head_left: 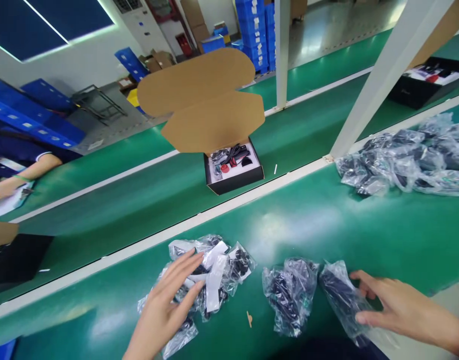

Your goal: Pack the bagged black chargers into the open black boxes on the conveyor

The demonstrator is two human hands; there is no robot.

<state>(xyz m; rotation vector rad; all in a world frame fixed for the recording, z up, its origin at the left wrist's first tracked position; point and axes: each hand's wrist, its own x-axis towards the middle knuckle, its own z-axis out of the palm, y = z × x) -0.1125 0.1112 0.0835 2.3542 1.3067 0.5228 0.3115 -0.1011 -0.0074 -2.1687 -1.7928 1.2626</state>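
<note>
My left hand (169,302) is spread over a pile of small clear plastic bags (235,267) with dark parts inside. White paper strips (214,282) lie on top of that pile, near my fingertips. At the right, my right hand (390,302) is curved with thumb and fingers apart at the edge of a clear bag (342,295) holding a long dark item. The thumb overlaps this bag; whether it presses on it I cannot tell. Just left of it lies another clear bag (289,295) with a dark coiled item, perhaps a cable.
Beyond a pale rail, an open black box (235,185) with a raised brown lid holds a red-and-black device and bagged parts. Many bagged items (409,155) are heaped at the right. White posts (387,80) rise from the rail. Another person's arm (30,172) rests at the left.
</note>
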